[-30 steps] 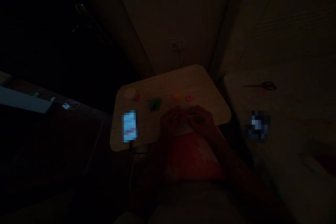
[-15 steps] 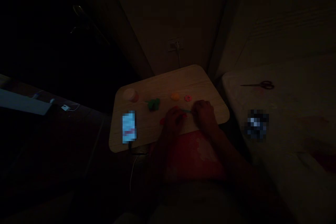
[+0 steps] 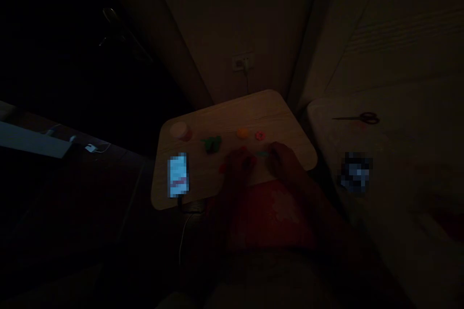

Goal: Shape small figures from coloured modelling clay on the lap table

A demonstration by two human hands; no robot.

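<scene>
The light is very dim. My right hand [image 3: 286, 158] is closed around one end of a small teal stick-like tool [image 3: 262, 153], whose flat tip points left toward my other hand. My left hand [image 3: 237, 165] curls over a soft-looking red piece [image 3: 250, 160] on the small wooden table [image 3: 232, 112]; its fingers are dark, but red shows at several edges of the hand. Just beyond the hands lie an orange lump [image 3: 242, 133] and a pink flower-shaped ring [image 3: 260, 135]. A green irregular piece [image 3: 212, 144] rests to their left.
On the table's left stand a lidded tub [image 3: 181, 131] and a lit phone [image 3: 178, 175] with a cable. Scissors [image 3: 368, 118] and a blurred dark object [image 3: 355, 172] lie on the pale surface at right. A wall socket [image 3: 242, 62] holds a plug.
My right hand has shifted slightly, with its fingers lower and more of the teal tool showing. My left hand stays over the red piece, and the other things have not moved.
</scene>
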